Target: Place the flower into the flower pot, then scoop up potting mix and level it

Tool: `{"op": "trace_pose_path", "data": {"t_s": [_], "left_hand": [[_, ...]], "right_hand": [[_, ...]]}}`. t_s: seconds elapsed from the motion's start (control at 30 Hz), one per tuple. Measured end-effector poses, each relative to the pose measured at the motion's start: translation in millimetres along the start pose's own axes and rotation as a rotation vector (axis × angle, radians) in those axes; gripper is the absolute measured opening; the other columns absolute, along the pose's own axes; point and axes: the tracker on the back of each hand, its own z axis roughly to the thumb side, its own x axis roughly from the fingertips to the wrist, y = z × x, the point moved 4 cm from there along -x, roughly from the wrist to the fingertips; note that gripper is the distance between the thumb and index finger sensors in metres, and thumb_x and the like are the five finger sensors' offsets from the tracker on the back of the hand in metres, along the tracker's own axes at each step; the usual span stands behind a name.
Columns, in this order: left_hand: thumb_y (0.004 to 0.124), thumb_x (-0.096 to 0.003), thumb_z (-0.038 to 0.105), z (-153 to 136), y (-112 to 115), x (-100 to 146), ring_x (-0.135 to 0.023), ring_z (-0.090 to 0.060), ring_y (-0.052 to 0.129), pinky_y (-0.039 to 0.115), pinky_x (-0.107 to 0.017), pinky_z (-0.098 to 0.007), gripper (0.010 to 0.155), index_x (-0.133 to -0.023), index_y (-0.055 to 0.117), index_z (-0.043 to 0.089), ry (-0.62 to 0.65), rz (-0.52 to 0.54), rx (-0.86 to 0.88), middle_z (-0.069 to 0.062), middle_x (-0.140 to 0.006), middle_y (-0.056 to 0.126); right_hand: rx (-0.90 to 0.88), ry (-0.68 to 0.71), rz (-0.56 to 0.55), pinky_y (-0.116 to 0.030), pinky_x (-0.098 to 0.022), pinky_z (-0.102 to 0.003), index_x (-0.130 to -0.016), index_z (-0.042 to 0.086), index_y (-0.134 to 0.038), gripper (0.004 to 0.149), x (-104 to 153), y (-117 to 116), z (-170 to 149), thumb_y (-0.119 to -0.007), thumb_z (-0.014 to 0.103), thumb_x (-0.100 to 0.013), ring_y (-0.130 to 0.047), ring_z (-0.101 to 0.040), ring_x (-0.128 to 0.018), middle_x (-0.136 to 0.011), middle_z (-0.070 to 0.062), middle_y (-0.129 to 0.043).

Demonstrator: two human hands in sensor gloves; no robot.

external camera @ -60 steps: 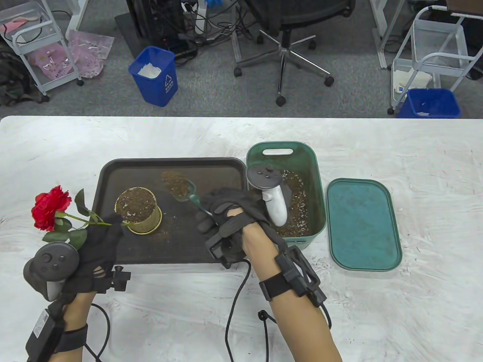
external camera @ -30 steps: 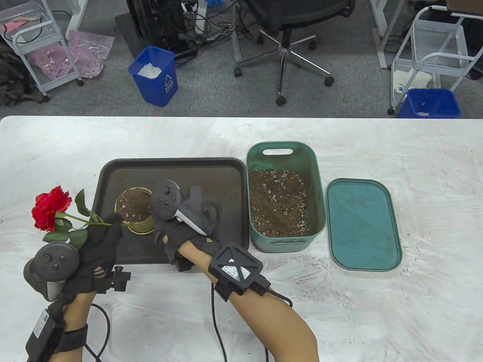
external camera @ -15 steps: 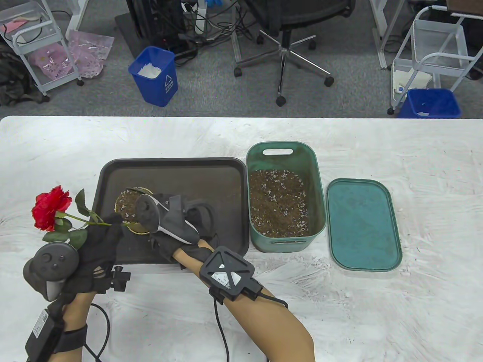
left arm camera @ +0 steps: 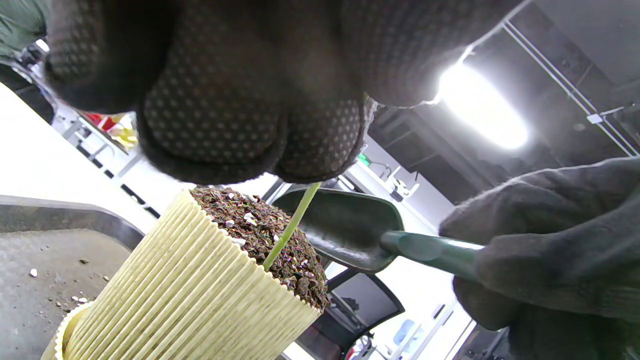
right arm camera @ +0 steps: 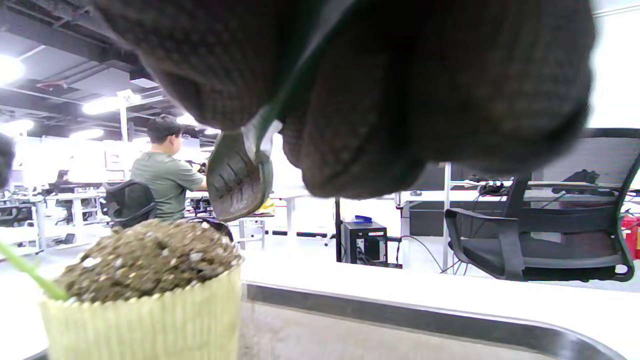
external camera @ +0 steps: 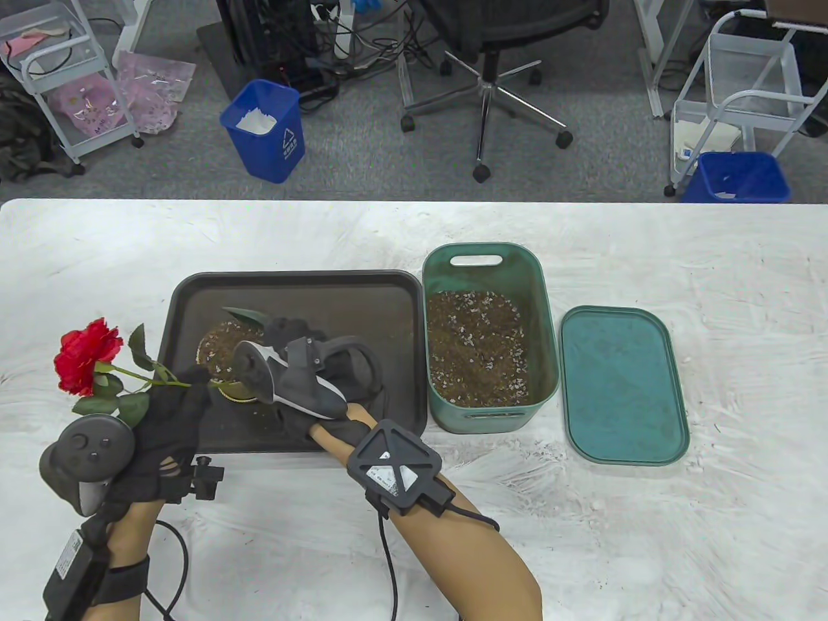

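A red rose [external camera: 87,354] leans out to the left, its green stem [left arm camera: 292,225] stuck in the heaped potting mix of the ribbed yellow flower pot [external camera: 220,346]. My left hand [external camera: 173,402] pinches the stem just left of the pot. My right hand [external camera: 304,365] grips the handle of a green scoop [external camera: 246,315], whose blade hangs a little above the far rim of the pot. In the right wrist view the scoop [right arm camera: 240,175] is clear of the soil mound [right arm camera: 150,255]. The right hand's tracker hides part of the pot from above.
The pot stands on a dark tray [external camera: 323,291] with spilled crumbs. Right of the tray sits a green bin [external camera: 546,310] of potting mix [external camera: 479,346], with its lid [external camera: 621,385] flat on the table beyond it. Floor, chair and carts lie past the far edge.
My right hand carried the loaded scoop from beside the bin leftward over the pot and turned it over there; the blade now shows beyond the pot. Left hand and rose have stayed still.
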Motion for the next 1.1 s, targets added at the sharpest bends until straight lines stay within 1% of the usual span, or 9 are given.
{"op": "trace_pose_path", "data": {"t_s": [0.13, 0.3, 0.47, 0.6, 0.7, 0.8, 0.87, 0.97, 1.1], "left_hand": [[0.082, -0.0387, 0.04, 0, 0, 0, -0.034, -0.026, 0.109, 0.092, -0.036, -0.042, 0.047, -0.076, 0.094, 0.016, 0.0, 0.0, 0.0, -0.002, -0.055, 0.105], [0.081, -0.0386, 0.041, 1, 0, 0, -0.034, -0.025, 0.109, 0.092, -0.035, -0.042, 0.047, -0.076, 0.094, 0.016, -0.001, 0.002, 0.0, -0.002, -0.055, 0.105], [0.081, -0.0387, 0.041, 1, -1, 0, -0.034, -0.025, 0.109, 0.092, -0.036, -0.042, 0.046, -0.076, 0.094, 0.016, -0.001, 0.003, -0.004, -0.002, -0.056, 0.105], [0.081, -0.0386, 0.041, 0, -1, 0, -0.034, -0.025, 0.109, 0.092, -0.035, -0.042, 0.047, -0.076, 0.094, 0.016, -0.004, 0.004, -0.002, -0.002, -0.055, 0.105], [0.081, -0.0387, 0.04, 1, -1, 0, -0.034, -0.025, 0.109, 0.092, -0.035, -0.042, 0.046, -0.076, 0.094, 0.016, -0.002, 0.004, -0.003, -0.002, -0.055, 0.105], [0.081, -0.0386, 0.041, 1, 0, 0, -0.034, -0.026, 0.109, 0.092, -0.035, -0.042, 0.047, -0.076, 0.094, 0.016, 0.0, 0.004, -0.005, -0.002, -0.055, 0.105], [0.081, -0.0387, 0.041, 1, 0, 0, -0.034, -0.026, 0.109, 0.092, -0.035, -0.042, 0.046, -0.076, 0.094, 0.016, 0.001, 0.004, -0.005, -0.002, -0.055, 0.105], [0.081, -0.0387, 0.04, 0, 0, 0, -0.034, -0.026, 0.109, 0.092, -0.036, -0.042, 0.046, -0.076, 0.094, 0.016, -0.001, 0.004, -0.004, -0.002, -0.056, 0.105], [0.081, -0.0387, 0.041, 1, 0, 0, -0.034, -0.026, 0.109, 0.092, -0.036, -0.042, 0.047, -0.076, 0.094, 0.016, -0.003, 0.004, -0.003, -0.002, -0.055, 0.105]], "right_hand": [[-0.024, -0.045, -0.023, -0.096, -0.017, -0.044, -0.084, 0.008, -0.077, 0.053, 4, 24, -23, -0.085, 0.029, -0.036, -0.106, -0.028, -0.03, -0.068, -0.018, -0.096], [-0.027, -0.153, -0.08, -0.096, -0.017, -0.043, -0.084, 0.009, -0.078, 0.052, 13, 74, -68, -0.084, 0.03, -0.036, -0.106, -0.027, -0.029, -0.067, -0.018, -0.096], [-0.057, -0.343, -0.123, -0.095, -0.014, -0.042, -0.083, 0.008, -0.079, 0.052, 27, 115, -133, -0.085, 0.03, -0.037, -0.106, -0.026, -0.026, -0.065, -0.019, -0.097], [-0.046, -0.505, -0.134, -0.095, -0.011, -0.041, -0.081, 0.007, -0.081, 0.05, 39, 127, -188, -0.085, 0.032, -0.037, -0.105, -0.025, -0.021, -0.061, -0.019, -0.099], [-0.007, -0.582, -0.081, -0.095, -0.007, -0.038, -0.08, 0.006, -0.083, 0.05, 42, 120, -214, -0.085, 0.033, -0.037, -0.105, -0.022, -0.017, -0.058, -0.019, -0.1], [0.034, -0.689, 0.131, -0.097, -0.003, -0.035, -0.079, 0.004, -0.084, 0.05, 39, 91, -243, -0.085, 0.033, -0.038, -0.107, -0.019, -0.014, -0.055, -0.02, -0.101], [0.032, -0.724, 0.249, -0.098, -0.001, -0.034, -0.079, 0.003, -0.084, 0.051, 38, 73, -252, -0.085, 0.033, -0.038, -0.108, -0.019, -0.013, -0.055, -0.021, -0.101], [0.038, -0.754, 0.503, -0.097, -0.001, -0.034, -0.079, 0.003, -0.084, 0.05, 39, 38, -263, -0.083, 0.034, -0.04, -0.108, -0.019, -0.012, -0.054, -0.021, -0.101], [0.04, -0.759, 0.626, -0.095, -0.001, -0.034, -0.079, 0.003, -0.083, 0.049, 39, 11, -269, -0.082, 0.034, -0.04, -0.106, -0.019, -0.012, -0.055, -0.021, -0.1]]}}
